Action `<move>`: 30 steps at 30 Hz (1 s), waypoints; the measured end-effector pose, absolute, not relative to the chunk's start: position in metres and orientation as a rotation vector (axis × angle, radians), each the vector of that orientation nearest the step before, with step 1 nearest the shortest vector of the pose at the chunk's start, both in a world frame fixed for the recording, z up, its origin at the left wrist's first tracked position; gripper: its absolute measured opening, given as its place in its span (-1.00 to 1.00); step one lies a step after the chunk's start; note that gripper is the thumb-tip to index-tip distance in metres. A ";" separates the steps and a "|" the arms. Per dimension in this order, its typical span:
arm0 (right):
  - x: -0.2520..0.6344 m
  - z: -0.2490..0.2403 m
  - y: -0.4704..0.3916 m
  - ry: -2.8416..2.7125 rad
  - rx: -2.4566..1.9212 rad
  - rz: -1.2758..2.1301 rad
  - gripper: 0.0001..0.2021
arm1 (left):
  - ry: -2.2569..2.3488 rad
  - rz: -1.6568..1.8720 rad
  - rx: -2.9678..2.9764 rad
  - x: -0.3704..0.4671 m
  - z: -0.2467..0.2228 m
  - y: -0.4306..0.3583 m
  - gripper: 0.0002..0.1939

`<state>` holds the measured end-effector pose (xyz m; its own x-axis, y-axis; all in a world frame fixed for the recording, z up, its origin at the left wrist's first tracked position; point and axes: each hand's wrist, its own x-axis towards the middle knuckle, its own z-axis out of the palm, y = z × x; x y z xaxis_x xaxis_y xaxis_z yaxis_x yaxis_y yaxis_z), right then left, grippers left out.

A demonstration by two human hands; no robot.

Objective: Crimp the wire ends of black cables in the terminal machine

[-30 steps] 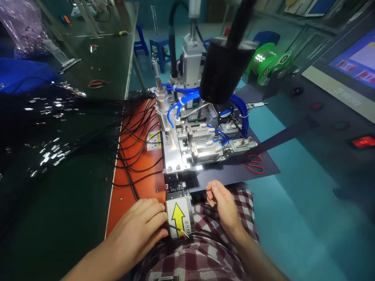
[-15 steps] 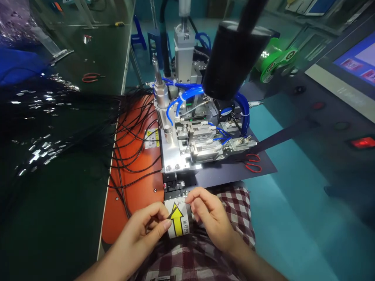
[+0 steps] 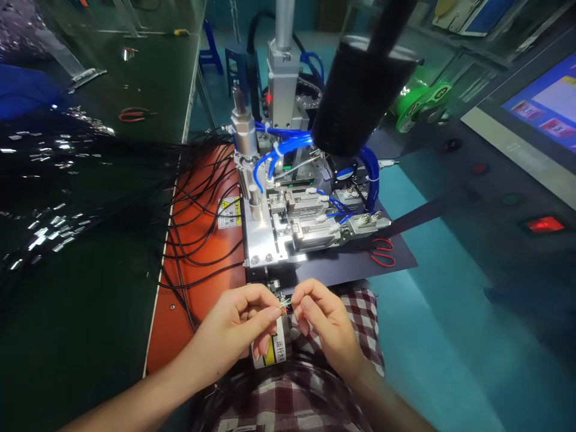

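My left hand [image 3: 243,318] is closed, thumb and forefinger pinching a cable end. Thin coloured wires [image 3: 285,303] fan out from its fingertips, some pale green or white. My right hand [image 3: 330,327] is curled opposite, its fingertips closed on the tips of those wires. The gap between both hands is small. Below them is a white label with a yellow arrow [image 3: 270,353], partly covered by my left hand. Just beyond my fingers is the front of a metal machine [image 3: 265,240] with a small black track.
Several black cables [image 3: 198,263] run over the orange board [image 3: 216,285] from the dark table [image 3: 112,300]. Red-handled scissors or pliers [image 3: 383,252] lie on the dark plate at right. A black cylinder [image 3: 355,102] overhangs the machine. A control panel with screen [image 3: 549,114] stands right.
My left hand has moved up and right, bringing the wire ends to my right fingertips. It now covers most of the yellow arrow. The view has shifted slightly.
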<state>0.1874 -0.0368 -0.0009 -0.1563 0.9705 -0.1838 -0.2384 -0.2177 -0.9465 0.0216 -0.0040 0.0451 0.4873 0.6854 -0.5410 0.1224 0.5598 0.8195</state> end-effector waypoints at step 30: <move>0.174 -0.002 -0.038 -1.114 -1.161 1.480 -0.89 | 1.026 0.590 0.652 0.027 0.029 -0.013 -0.81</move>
<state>0.1745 -0.0380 -0.0020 -0.1327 0.9796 -0.1512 -0.1257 -0.1679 -0.9778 0.0268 -0.0134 0.0286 0.4000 0.7128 -0.5761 -0.1392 0.6686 0.7305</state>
